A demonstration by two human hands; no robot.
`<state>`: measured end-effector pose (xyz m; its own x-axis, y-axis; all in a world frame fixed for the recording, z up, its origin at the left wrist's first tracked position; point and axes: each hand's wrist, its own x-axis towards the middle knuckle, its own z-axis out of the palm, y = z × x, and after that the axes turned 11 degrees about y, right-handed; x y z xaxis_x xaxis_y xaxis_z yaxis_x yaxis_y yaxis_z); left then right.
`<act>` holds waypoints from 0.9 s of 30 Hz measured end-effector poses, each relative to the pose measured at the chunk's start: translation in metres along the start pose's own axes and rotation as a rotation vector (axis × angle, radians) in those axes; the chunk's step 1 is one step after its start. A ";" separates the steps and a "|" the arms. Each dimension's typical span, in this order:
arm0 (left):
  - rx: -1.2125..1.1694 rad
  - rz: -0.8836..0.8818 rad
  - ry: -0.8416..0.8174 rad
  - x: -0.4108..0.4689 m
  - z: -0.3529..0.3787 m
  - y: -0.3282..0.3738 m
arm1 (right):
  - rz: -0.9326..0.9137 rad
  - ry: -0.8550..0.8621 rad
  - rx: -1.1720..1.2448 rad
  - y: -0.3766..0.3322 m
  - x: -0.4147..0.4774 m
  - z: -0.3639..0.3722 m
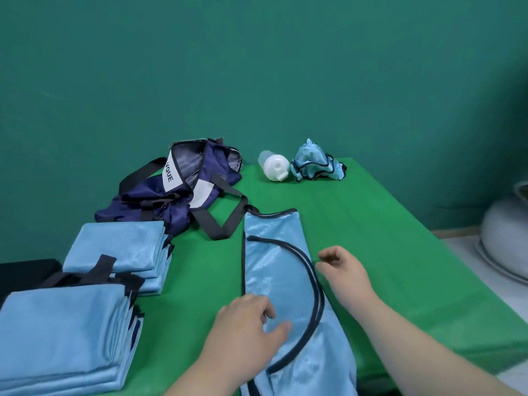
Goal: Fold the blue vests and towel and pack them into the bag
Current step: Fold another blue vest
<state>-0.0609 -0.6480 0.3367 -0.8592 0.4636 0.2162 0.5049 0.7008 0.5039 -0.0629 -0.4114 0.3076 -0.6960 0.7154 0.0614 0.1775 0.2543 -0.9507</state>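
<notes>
A teal wall [257, 67] stood behind a table [371, 224] covered in bright green cloth. Down the middle of it lay a blue vest [274, 258], folded lengthwise into a long strip, with its dark-trimmed armhole curving across the top. Its near end ran out of the bottom of the view.

The left hand [251, 318] rested palm down on the vest's lower half, fingers relaxed and gripping nothing. The right hand [343, 270] hovered just beside the vest's right edge, fingers loosely curled with nothing visible between them.

On the left sat two stacks of folded blue cloth, the near stack [57, 332] cut off by the frame and the far stack [117, 247] behind it. Whether either held the towel could not be told. The navy bag [183, 192] slumped open at the back, its straps trailing close to the vest's top end and its label only partly readable.

Further right, a white bottle [275, 166] lay on its side just beside a crumpled vest [314, 164]. A pale rounded object [503, 238] at the right edge was cut off and could not be identified.
</notes>
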 end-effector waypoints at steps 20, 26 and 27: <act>0.055 -0.152 0.026 -0.037 -0.023 0.001 | -0.297 -0.209 -0.241 0.025 -0.113 -0.070; 0.053 -0.009 0.078 -0.046 -0.021 -0.015 | -0.514 -0.347 -0.378 0.026 -0.123 -0.073; 0.022 0.067 0.082 -0.052 -0.020 -0.015 | -0.544 -0.363 -0.396 0.027 -0.124 -0.074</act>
<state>-0.0250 -0.6932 0.3343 -0.8270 0.4645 0.3168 0.5622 0.6819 0.4679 0.0795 -0.4447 0.2967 -0.9295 0.1812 0.3213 -0.0672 0.7733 -0.6304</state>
